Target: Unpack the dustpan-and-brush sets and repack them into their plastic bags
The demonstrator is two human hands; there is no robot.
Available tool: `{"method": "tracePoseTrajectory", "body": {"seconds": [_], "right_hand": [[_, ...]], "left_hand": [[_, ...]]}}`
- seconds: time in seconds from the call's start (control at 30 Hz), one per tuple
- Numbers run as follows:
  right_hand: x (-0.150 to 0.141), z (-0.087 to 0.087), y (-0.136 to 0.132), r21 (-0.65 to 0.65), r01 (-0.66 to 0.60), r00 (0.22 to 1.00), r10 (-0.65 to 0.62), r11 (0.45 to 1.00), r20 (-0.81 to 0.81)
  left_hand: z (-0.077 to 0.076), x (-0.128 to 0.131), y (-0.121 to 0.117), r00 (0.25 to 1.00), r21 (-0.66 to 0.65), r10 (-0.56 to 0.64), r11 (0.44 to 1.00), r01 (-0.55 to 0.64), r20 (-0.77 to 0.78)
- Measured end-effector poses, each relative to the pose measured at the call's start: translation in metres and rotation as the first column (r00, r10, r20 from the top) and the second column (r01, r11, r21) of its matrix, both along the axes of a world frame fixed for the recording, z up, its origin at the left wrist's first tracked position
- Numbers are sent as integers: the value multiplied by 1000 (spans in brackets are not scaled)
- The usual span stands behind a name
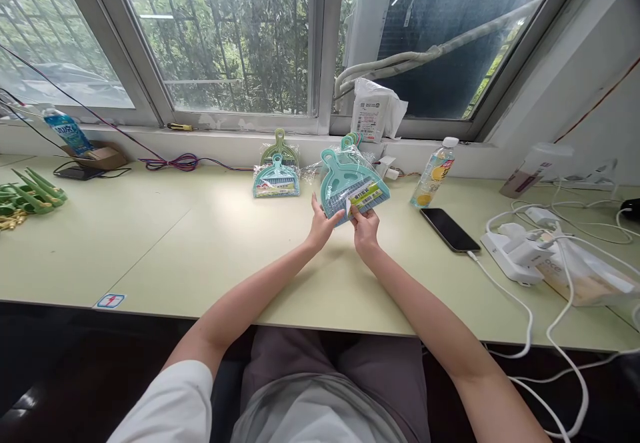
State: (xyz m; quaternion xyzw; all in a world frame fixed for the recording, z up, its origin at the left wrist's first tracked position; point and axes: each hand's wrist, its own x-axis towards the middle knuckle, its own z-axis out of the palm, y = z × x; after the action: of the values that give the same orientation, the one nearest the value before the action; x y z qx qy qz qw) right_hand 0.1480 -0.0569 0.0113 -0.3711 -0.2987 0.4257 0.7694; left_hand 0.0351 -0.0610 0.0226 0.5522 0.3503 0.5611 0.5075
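— Between your two hands, over the table (210, 256), you have a teal dustpan set (345, 186) in clear wrapping, tilted, its handle pointing up and to the left.

— How does each hand sit on it?

— Your left hand (320, 228) is closed on its lower left side. Your right hand (367, 229) pinches the lower edge, the thumb just below the yellow-green label (367, 193).

— Does it touch the tabletop?

— You cannot tell from this angle; your fingers cover part of its lower edge.

— And what lies around it?

— Just behind it you see more handles (353, 139), mostly hidden. To the left, another wrapped teal set (276, 179) sits in front of a green one (280, 141). On your right are a drink bottle (434, 173) with a white cap and a dark phone (450, 229), flat, a white cable (500, 287) plugged into its near end.
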Motion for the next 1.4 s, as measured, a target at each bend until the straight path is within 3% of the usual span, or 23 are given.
{"method": "tracePoseTrajectory", "body": {"seconds": [0.1, 0.17, 0.23, 0.3, 0.4, 0.53, 0.83, 0.97, 1.4], "right_hand": [[-1, -1, 1, -14, -1, 999, 2, 1000, 37], [0, -2, 2, -19, -2, 999, 3, 1000, 51], [0, -2, 2, -23, -8, 997, 10, 1000, 75], [0, -3, 3, -31, -15, 993, 19, 999, 120], [-2, -4, 4, -41, -33, 979, 41, 999, 201], [-5, -7, 5, -40, -72, 952, 80, 997, 296], [-7, -7, 2, -45, -104, 947, 112, 994, 302], [-6, -6, 1, -80, -79, 963, 97, 994, 253], [-3, -2, -2, -23, -97, 991, 99, 995, 88]], "left_hand": [[-2, -4, 1, 958, 245, 256, 945, -219, -131], [3, -10, -1, 857, 447, 478, 820, -358, -190], [11, -16, -2, 748, 600, 627, 690, -404, -218], [19, -23, -1, 680, 684, 679, 636, -356, -277], [24, -27, 3, 611, 683, 665, 682, -262, -430], [20, -26, 8, 502, 629, 618, 757, -174, -605], [19, -20, 2, 247, 693, 664, 720, 42, -705], [16, -16, 0, 325, 692, 631, 712, 116, -704], [6, -11, -1, 726, 622, 421, 783, 13, -544]]}}
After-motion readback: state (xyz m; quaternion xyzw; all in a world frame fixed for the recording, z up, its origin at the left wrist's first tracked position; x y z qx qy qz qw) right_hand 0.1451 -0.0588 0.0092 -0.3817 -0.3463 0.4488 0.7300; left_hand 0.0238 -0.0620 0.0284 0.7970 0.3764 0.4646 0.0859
